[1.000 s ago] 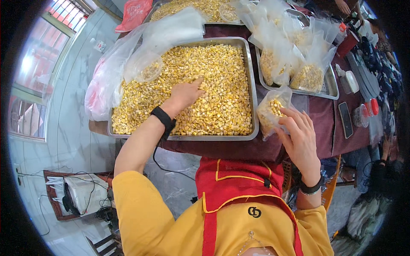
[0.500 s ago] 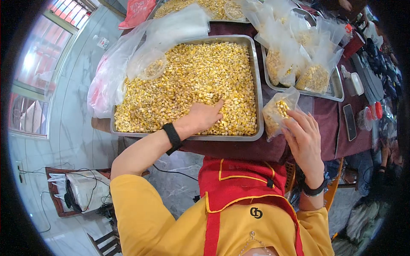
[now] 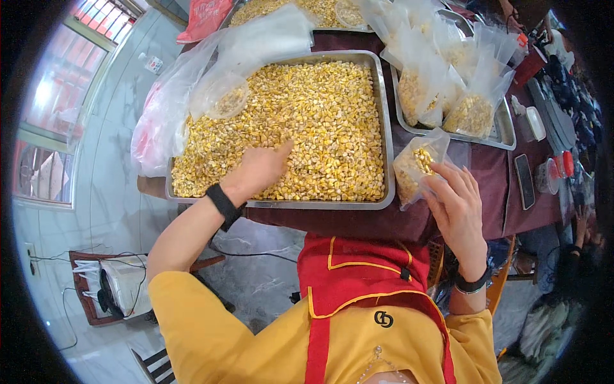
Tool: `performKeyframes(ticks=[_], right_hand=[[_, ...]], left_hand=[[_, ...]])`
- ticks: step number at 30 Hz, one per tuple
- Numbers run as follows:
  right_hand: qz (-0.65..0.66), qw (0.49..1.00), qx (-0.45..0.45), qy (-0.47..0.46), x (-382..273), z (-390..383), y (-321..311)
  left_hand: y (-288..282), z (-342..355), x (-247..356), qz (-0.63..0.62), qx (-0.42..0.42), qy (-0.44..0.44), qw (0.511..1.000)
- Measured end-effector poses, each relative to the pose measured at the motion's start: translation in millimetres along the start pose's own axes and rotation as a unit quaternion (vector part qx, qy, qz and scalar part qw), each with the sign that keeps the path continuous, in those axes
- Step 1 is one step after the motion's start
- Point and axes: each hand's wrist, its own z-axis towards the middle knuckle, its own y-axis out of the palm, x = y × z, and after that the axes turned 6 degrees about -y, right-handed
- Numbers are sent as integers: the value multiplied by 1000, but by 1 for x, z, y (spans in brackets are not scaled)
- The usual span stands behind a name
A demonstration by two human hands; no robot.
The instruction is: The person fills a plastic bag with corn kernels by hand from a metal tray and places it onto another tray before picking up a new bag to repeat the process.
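Observation:
A large metal tray (image 3: pixel 387 141) holds a wide layer of yellow dried corn kernels (image 3: pixel 326 121). Over the kernels is my left hand (image 3: pixel 259 171), its index finger stretched out and touching or just above them; the other fingers are bent and partly hidden, and I see nothing held. To the right of the tray, my right hand (image 3: pixel 455 198) grips the side of a clear plastic bag (image 3: pixel 409 168) partly filled with corn, which stands on the dark red tablecloth. A round clear scoop or cup (image 3: pixel 231 102) rests on the corn at the tray's left side.
Several filled clear bags (image 3: pixel 470 115) stand in a smaller metal tray (image 3: pixel 508 131) at the back right. A stack of empty plastic bags (image 3: pixel 265 40) covers the big tray's far left edge. A phone (image 3: pixel 524 182) and a red-lidded jar (image 3: pixel 548 176) lie to the right.
My left hand has moved leftward across the corn, its index finger still out. My right hand and the bag it grips have stayed nearly in place.

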Motion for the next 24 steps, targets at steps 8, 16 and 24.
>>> performKeyframes(ticks=[8, 16, 24], right_hand=[[-16, 1000, -14, 1, -2, -2, -3], [-10, 1000, -14, 1, 1, -2, -2], [-4, 1000, -19, -1, 4, -1, -2]], left_hand=[[7, 5, 66, -145, -85, 51, 984], [2, 59, 27, -201, 66, 25, 977], [-7, 30, 60, -151, -99, 106, 978]])
